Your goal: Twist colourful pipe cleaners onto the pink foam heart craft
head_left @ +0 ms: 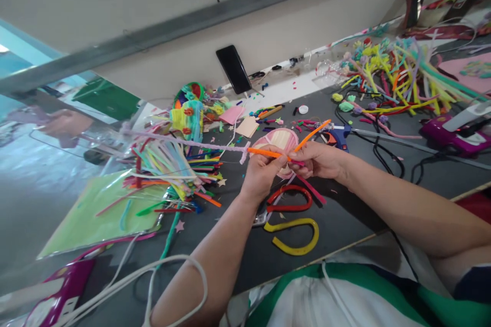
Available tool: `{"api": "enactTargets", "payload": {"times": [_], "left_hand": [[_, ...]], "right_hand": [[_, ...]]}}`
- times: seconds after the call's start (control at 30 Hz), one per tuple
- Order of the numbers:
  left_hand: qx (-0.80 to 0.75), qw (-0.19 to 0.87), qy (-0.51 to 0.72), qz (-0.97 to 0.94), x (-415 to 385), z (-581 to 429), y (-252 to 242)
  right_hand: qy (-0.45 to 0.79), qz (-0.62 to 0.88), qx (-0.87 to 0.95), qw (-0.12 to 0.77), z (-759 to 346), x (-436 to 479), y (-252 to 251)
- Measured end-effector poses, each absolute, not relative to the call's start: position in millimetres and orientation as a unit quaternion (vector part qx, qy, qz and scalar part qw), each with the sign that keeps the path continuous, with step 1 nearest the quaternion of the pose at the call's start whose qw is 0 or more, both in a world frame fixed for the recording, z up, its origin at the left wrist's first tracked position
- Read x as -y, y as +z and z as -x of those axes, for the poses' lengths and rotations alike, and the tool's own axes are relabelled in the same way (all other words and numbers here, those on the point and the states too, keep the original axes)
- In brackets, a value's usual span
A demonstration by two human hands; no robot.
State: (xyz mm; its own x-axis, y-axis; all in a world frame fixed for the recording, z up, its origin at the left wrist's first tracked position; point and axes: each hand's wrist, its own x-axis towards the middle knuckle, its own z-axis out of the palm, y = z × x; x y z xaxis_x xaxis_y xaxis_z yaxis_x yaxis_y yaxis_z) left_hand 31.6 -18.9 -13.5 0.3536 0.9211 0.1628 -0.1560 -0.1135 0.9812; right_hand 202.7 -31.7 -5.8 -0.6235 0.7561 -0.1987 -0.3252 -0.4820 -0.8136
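Both hands meet over the grey table, with fingers pinched on an orange pipe cleaner (264, 152). My left hand (260, 171) grips it where it runs left towards a long pale purple fuzzy stem (192, 143). My right hand (316, 158) pinches it near its bend, and the orange tip sticks up to the right. A magenta pipe cleaner (312, 190) shows just below the right fingers. Beneath the hands lies a round pink and cream piece (282, 138). Red-handled (289, 208) and yellow (297, 250) curved pieces rest nearer the body.
Bundled pipe cleaners (164, 161) lie left, a colourful heap (399, 76) back right. A phone (233, 69) leans at the wall. A blue glue gun (339, 137), black cables, a purple device (456, 133) and white cables (153, 265) surround the arms.
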Motion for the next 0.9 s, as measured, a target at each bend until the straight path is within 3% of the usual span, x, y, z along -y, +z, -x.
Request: {"api": "enactTargets", "payload": {"times": [0.13,0.23,0.33,0.47,0.63,0.9], "left_hand": [[-0.326,0.576,0.512,-0.548,10,-31,-16],[-0.338,0.565,0.550,-0.513,6,-30,-15],[-0.353,0.558,0.556,-0.505,6,-31,-14],[-0.349,0.559,0.540,-0.523,10,-33,-14],[-0.348,0.571,0.539,-0.511,14,-36,-14],[-0.332,0.573,0.529,-0.531,19,-37,-13]], "right_hand": [[0.696,0.407,0.488,0.334,-199,34,-2],[0.413,0.505,0.624,0.429,-197,37,-3],[0.134,0.454,0.730,0.493,-196,41,-7],[-0.046,0.408,0.786,0.462,-195,42,-11],[-0.137,0.426,0.802,0.395,-196,40,-12],[-0.147,0.445,0.807,0.359,-191,45,-14]]}}
